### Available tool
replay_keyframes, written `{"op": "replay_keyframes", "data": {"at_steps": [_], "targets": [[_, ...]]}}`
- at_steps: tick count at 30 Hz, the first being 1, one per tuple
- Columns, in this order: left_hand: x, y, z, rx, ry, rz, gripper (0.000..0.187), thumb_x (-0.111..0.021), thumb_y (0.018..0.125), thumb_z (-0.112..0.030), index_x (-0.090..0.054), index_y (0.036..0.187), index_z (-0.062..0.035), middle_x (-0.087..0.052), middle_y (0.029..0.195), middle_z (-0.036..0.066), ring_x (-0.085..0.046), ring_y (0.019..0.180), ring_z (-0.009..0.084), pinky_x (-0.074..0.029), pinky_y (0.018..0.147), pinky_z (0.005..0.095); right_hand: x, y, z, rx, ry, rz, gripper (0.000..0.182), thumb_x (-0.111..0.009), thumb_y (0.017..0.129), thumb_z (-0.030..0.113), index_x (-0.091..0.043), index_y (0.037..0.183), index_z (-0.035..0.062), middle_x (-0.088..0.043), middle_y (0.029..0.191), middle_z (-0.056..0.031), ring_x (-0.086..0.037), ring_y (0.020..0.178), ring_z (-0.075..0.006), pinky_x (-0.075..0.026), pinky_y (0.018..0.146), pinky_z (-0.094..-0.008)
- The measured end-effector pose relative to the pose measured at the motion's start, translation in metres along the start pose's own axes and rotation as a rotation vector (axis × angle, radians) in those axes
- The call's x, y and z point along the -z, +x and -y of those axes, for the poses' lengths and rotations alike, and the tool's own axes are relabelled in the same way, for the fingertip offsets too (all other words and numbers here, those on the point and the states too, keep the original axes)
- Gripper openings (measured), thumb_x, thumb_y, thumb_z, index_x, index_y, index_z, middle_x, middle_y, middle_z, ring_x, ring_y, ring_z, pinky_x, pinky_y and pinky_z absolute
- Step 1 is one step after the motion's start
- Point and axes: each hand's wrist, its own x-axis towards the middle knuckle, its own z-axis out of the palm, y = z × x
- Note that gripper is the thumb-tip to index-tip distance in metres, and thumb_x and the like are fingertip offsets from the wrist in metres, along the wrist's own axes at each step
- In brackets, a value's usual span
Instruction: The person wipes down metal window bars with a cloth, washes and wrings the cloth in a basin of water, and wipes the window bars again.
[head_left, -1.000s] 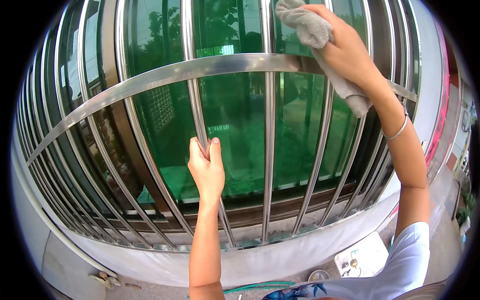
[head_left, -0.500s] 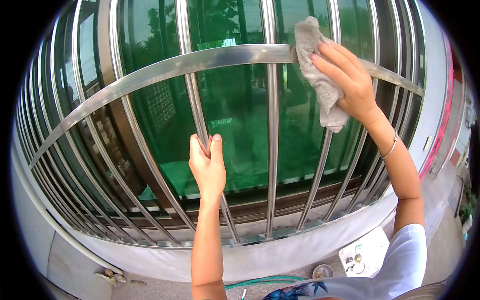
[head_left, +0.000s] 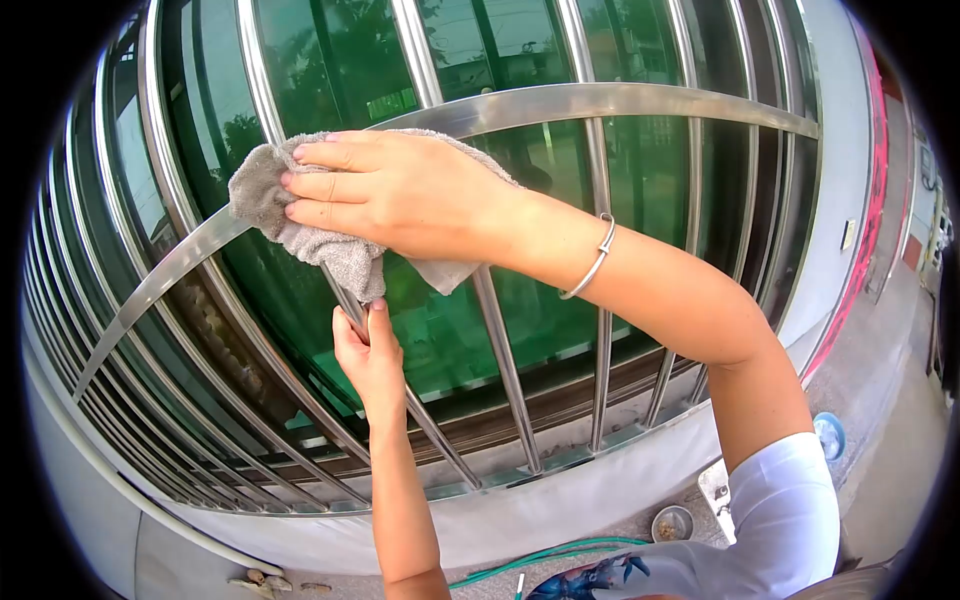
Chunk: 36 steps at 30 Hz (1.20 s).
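Observation:
My right hand (head_left: 400,190) presses a grey cloth (head_left: 270,190) against the curved metal crossbar (head_left: 560,102) of a window grille. Its fingers lie stretched over the cloth, which drapes around the crossbar and hangs below it. Under the cloth, my left hand (head_left: 372,345) is wrapped round an upright metal bar (head_left: 430,425). Part of the crossbar and the upper stretch of that bar are hidden by the cloth and my right hand. A bracelet (head_left: 592,262) circles my right wrist.
Green window glass (head_left: 550,340) lies behind the bars. Below the grille is a white ledge (head_left: 600,505). On the ground are a green hose (head_left: 560,549), a metal bowl (head_left: 672,523), a white stool-like surface (head_left: 714,490) and a blue basin (head_left: 828,436).
My right hand has swept the cloth leftward along the crossbar, from the right side to above my left hand. My left hand still grips an upright bar. The view has shifted slightly.

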Motion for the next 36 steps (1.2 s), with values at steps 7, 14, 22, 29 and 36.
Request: {"op": "replay_keyframes", "data": {"at_steps": [7,14,22,29,36], "targets": [[-0.002,-0.002,-0.006,0.034,0.018,0.006,0.015,-0.055,0.094,-0.018,-0.043,0.089,-0.0113,-0.030,0.060,-0.008,-0.024,0.046,0.0009,-0.019,0.040,0.0202,0.130,-0.093,-0.055,-0.266,-0.035,0.304,0.048,-0.067,0.070,0.004,-0.062,0.118,0.0086,-0.057,0.128,-0.0067,-0.049,0.124,-0.0265,-0.044,0.099,-0.0372],[-0.001,0.004,0.011,-0.082,0.169,-0.084,0.016,-0.056,0.094,-0.021,-0.043,0.088,-0.0123,-0.031,0.061,-0.009,-0.023,0.047,-0.0007,-0.016,0.040,0.0192,0.167,-0.134,-0.073,-0.405,-0.233,0.287,0.045,-0.067,0.073,0.003,-0.064,0.118,0.0081,-0.057,0.126,-0.0102,-0.049,0.121,-0.0306,-0.040,0.100,-0.0376],[0.001,-0.002,-0.006,0.060,-0.021,0.034,0.015,-0.056,0.094,-0.019,-0.044,0.089,-0.0110,-0.031,0.061,-0.008,-0.025,0.047,0.0012,-0.020,0.042,0.0200,0.076,-0.052,-0.048,-0.143,-0.073,0.217,0.049,-0.068,0.068,0.008,-0.064,0.115,0.0194,-0.056,0.118,0.0020,-0.053,0.111,-0.0214,-0.042,0.091,-0.0361],[-0.003,-0.002,0.002,0.006,0.045,-0.032,0.014,-0.057,0.093,-0.018,-0.044,0.090,-0.0117,-0.031,0.061,-0.009,-0.024,0.047,-0.0002,-0.017,0.041,0.0194,0.141,-0.098,-0.068,-0.196,-0.232,0.329,0.046,-0.072,0.065,0.012,-0.068,0.110,0.0166,-0.060,0.115,-0.0005,-0.053,0.108,-0.0248,-0.043,0.087,-0.0363],[-0.004,-0.006,-0.008,0.028,-0.052,0.014,0.012,-0.055,0.094,-0.017,-0.045,0.090,-0.0107,-0.031,0.060,-0.008,-0.024,0.047,0.0013,-0.018,0.042,0.0200,0.067,-0.048,-0.037,-0.161,-0.070,0.109,0.037,-0.066,0.068,0.012,-0.068,0.104,0.0175,-0.059,0.109,0.0028,-0.055,0.103,-0.0202,-0.046,0.082,-0.0325]]}}
